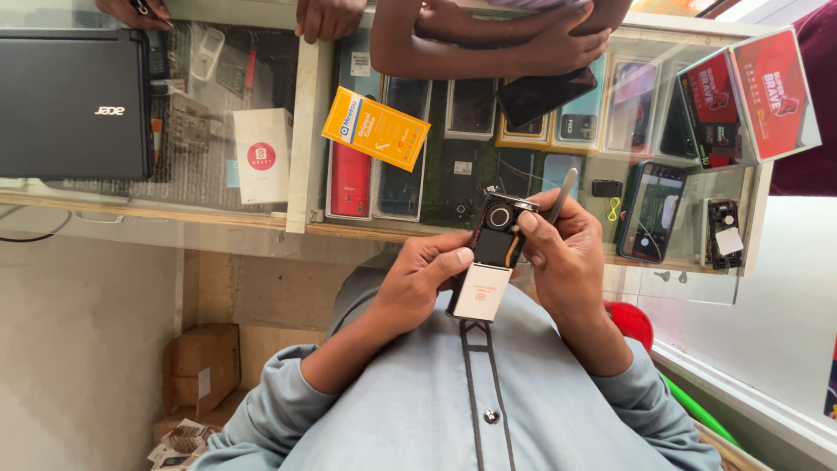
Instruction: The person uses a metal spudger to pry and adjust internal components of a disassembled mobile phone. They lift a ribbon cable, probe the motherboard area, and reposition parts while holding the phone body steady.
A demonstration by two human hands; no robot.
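Note:
Both my hands hold a small black phone (493,240) with its back cover off, just in front of my blue shirt. A round part shows at its top end and a white battery (481,292) at its lower end. My left hand (423,281) grips the phone's left side, thumb resting at the battery's upper edge. My right hand (567,262) holds the right side, thumb near the round part. A thin grey tool (563,194) sticks up from between my right hand's fingers.
A glass display counter (301,131) with phones and boxes inside lies ahead. On it are a black laptop (74,105), an orange leaflet (375,129), a smartphone (649,212) and a red display box (750,96). Other people's arms (497,35) rest at the far edge. Cardboard boxes (200,366) sit lower left.

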